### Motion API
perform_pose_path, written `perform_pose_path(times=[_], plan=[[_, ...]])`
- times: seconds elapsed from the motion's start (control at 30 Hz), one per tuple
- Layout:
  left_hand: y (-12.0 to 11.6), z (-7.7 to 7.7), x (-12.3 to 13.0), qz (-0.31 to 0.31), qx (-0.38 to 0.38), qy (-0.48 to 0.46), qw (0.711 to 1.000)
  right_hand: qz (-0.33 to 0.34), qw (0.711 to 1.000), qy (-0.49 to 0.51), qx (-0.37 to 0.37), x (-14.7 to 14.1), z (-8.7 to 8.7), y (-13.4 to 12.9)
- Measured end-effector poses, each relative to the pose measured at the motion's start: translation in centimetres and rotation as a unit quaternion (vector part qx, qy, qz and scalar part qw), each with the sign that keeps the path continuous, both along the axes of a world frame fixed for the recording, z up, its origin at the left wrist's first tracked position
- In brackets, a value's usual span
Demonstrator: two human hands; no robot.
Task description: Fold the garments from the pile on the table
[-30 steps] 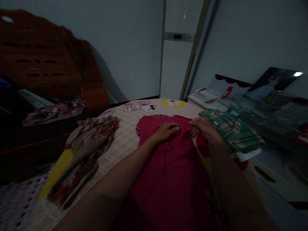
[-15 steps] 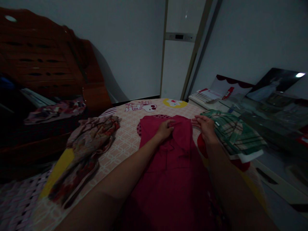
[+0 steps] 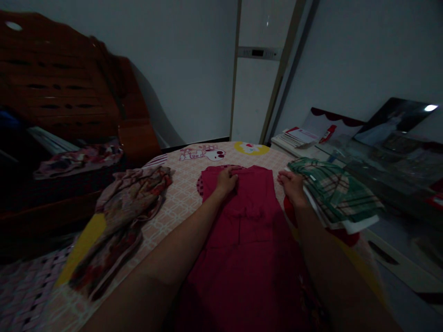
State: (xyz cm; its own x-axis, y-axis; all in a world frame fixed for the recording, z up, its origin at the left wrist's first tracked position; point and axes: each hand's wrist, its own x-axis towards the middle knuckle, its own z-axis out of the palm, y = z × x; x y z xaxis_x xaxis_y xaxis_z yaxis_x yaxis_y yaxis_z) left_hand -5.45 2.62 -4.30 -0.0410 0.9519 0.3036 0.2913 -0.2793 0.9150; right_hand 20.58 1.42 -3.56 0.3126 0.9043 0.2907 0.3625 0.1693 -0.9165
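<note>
A dark pink sleeveless garment (image 3: pixel 242 226) lies spread lengthwise on the table in front of me, its upper part folded over into a straight top edge. On its upper left part rests my left hand (image 3: pixel 226 182), the fingers at the top edge and the thumb apart from them. My right hand (image 3: pixel 291 185) is just off the garment's upper right side, fingers curled in, with nothing visible in them. Close to that hand lies a folded green plaid garment (image 3: pixel 337 189) with a white edge.
A crumpled floral garment (image 3: pixel 134 193) lies at the left on the patterned tablecloth (image 3: pixel 173 212). Behind it stands a carved wooden seat (image 3: pixel 134 143). To the right is a glass-topped cabinet (image 3: pixel 374 166) with papers (image 3: pixel 299 137); a tall white appliance (image 3: pixel 254 97) stands at the back.
My left hand has moved left across the garment's top. The loose flap at its upper right now lies flat. My right hand's fingers have curled in.
</note>
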Motion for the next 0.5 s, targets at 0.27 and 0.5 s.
perform_pose_path(times=[0.27,0.5], plan=[[-0.3,0.3,-0.7,0.128,-0.07,-0.066,0.987,0.027,0.98,-0.199,0.014,-0.4,-0.4,-0.2],[0.1,-0.3,-1.1,0.109,-0.091,-0.017,0.99,0.036,0.969,-0.244,-0.005,-0.7,-0.4,-0.6]])
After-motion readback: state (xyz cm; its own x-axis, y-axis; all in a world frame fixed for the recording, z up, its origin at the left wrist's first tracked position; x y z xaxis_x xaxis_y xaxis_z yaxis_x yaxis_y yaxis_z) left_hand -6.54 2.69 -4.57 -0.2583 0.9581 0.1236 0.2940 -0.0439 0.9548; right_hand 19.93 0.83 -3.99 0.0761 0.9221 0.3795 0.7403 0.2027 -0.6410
